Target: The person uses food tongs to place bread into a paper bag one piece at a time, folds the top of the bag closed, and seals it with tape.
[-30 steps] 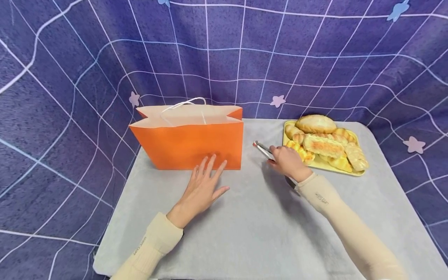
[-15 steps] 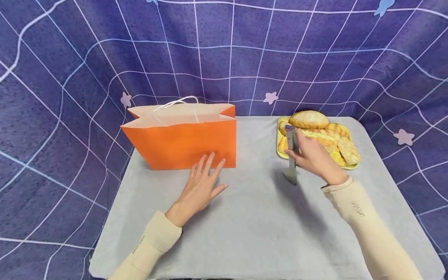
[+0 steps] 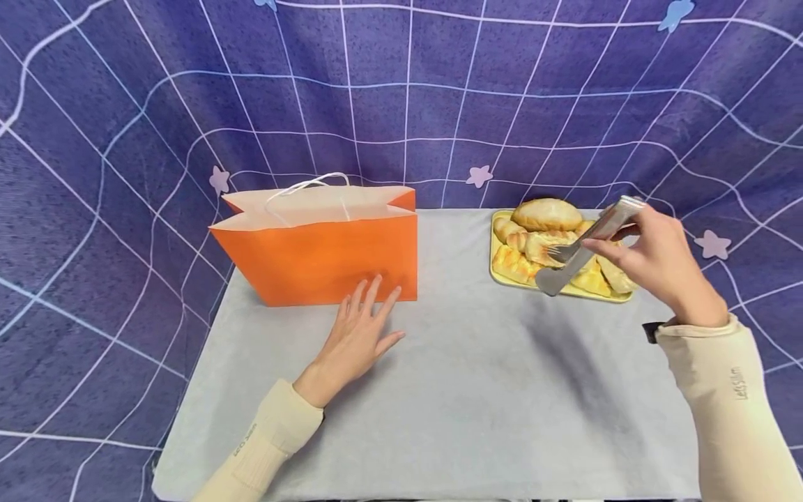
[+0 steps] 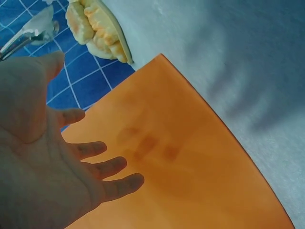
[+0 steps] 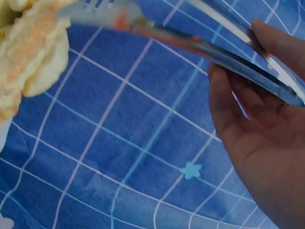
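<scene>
My right hand (image 3: 668, 261) grips metal serving tongs (image 3: 596, 244) by their arms, above the right part of a yellow tray (image 3: 521, 284) of breads. One end of the tongs is forked and the other is flat and rounded; the two stand apart with nothing between them. In the right wrist view, thumb and fingers lie on opposite arms of the tongs (image 5: 228, 64). My left hand (image 3: 351, 341), fingers spread and straight, is in front of an orange paper bag (image 3: 326, 261). The left wrist view shows its fingertips near the bag's face (image 4: 190, 143); contact is unclear.
A long loaf (image 3: 548, 214) lies at the tray's back among several other pastries. The bag stands upright with its mouth open and a white cord handle (image 3: 307, 185) raised. A purple gridded curtain (image 3: 439, 104) hangs behind the grey table (image 3: 464, 404).
My right hand has carried the tongs right, from beside the tray to above it, and turned them so their ends point down and left. The left hand keeps its place by the bag.
</scene>
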{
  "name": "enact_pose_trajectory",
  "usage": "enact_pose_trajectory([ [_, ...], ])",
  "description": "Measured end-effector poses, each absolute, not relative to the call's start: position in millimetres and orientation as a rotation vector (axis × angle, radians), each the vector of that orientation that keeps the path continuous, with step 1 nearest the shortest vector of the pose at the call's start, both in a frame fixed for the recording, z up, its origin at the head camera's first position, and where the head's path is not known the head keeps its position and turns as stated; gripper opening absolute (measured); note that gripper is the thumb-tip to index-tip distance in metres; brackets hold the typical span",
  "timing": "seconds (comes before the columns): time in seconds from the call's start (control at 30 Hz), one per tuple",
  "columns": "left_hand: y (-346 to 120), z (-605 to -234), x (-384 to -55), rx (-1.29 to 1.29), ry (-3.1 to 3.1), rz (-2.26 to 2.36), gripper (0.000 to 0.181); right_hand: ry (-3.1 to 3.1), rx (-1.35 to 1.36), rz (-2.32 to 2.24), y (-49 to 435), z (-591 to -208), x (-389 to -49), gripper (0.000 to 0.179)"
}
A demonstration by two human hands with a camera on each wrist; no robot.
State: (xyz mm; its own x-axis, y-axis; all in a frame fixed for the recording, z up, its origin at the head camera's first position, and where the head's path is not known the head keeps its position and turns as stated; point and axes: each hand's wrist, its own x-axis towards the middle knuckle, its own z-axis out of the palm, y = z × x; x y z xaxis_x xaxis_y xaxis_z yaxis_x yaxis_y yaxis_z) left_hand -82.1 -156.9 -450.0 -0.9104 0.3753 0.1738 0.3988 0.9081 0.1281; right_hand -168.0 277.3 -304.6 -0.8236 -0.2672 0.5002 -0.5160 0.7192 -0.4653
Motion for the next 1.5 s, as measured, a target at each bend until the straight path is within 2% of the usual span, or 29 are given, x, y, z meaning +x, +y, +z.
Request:
enact_pose_trajectory([
  [0.13, -156, -451, -82, -0.605, -2.913, -0.231, 0.077, -2.508, 0.566, 1.021, 280, -299, -166, 0.065],
  [0.23, -154, -450, -81, -0.616, -2.903, -0.235, 0.077, -2.491, 0.610, 1.064, 277, -305, -166, 0.071],
  [0.47, -148, -449, -84, -0.661, -2.868, -0.247, 0.076, -2.584, 0.604, 0.921, 280, -332, -162, 0.051],
  [0.8, -143, -426, -98, -0.704, -2.769, -0.287, 0.066, -2.640, 0.533, 0.890, 294, -374, -138, 0.046],
  [1.07, -147, -385, -114, -0.643, -2.630, -0.372, 0.058, -2.696, 0.587, 0.587, 311, -372, -124, 0.045],
  [1.27, -149, -363, -128, -0.589, -2.498, -0.460, 0.057, -2.984, 0.650, 0.411, 321, -361, -116, 0.045],
  [1.4, -149, -355, -137, -0.540, -2.461, -0.488, 0.061, -3.376, 0.657, 0.524, 323, -365, -113, 0.048],
  [1.5, -149, -352, -141, -0.503, -2.485, -0.471, 0.063, -3.539, 0.607, 0.648, 319, -372, -113, 0.036],
])
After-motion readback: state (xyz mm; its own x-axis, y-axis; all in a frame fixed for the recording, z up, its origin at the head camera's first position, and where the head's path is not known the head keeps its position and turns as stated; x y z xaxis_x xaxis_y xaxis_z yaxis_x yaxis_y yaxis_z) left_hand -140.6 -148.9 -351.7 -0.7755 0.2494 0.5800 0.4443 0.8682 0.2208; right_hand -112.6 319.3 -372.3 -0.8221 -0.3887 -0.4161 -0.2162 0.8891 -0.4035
